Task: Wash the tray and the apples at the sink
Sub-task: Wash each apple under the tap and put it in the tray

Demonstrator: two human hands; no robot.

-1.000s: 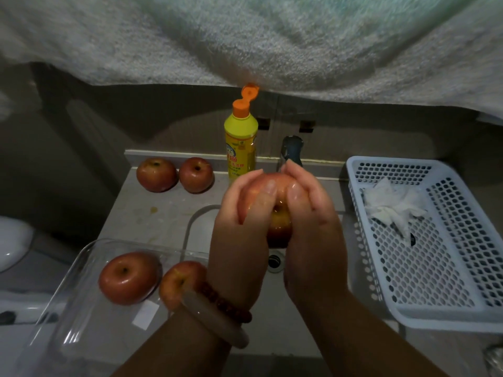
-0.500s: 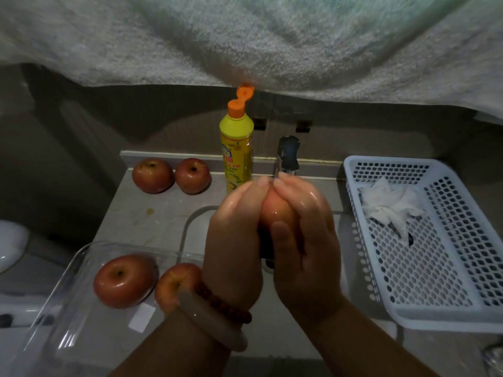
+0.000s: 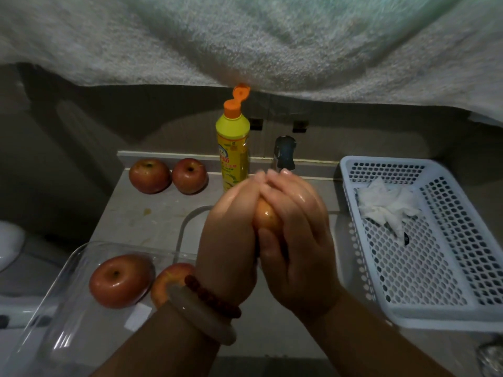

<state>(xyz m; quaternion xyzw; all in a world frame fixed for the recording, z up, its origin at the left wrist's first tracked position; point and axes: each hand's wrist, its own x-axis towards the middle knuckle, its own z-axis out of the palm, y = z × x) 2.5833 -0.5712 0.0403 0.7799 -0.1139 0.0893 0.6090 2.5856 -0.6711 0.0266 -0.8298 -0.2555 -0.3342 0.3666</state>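
Head view: apple (image 3: 268, 217) held over sink (image 3: 190, 221), clasped between left hand (image 3: 230, 235) and right hand (image 3: 296, 240), both wet, fingers wrapped round it. Two apples (image 3: 119, 280) in clear tray (image 3: 62, 300) at left; two more (image 3: 167, 175) beside detergent bottle (image 3: 232, 148). White basket (image 3: 446, 314) at right.

Both hands raised together at centre, palms facing, wet and glossy. Left hand (image 3: 227, 240) cups an apple (image 3: 265, 217) from the left, fingers curved over its top. Right hand (image 3: 295, 240) wraps it from the right, thumb pressed across the front (fingertips of both meet above). Forearms converge from below.
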